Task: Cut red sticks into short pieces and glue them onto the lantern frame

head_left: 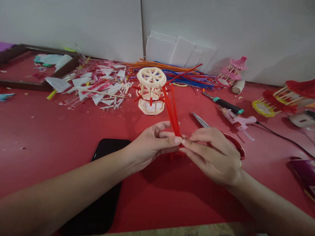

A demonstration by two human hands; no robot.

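A bundle of red pipe cleaners (173,113) is pinched by its lower end between the thumb and fingers of my left hand (159,138). From the right, my right hand (215,152) has its fingertips closed on that same end, touching my left thumb. The upper ends lean up and left, beside a small cream-coloured lantern-like frame (151,78) built of sticks, with red pieces around its middle. Behind my right hand lie scissors (200,119), their red handle (235,144) partly covered.
A black phone (100,198) lies under my left forearm. Scraps of white paper and sticks (96,85) spread at the back left, coloured pipe cleaners (197,79) behind. At right are a pink glue gun (237,120), cutters (225,104) and a red-roofed model (303,88).
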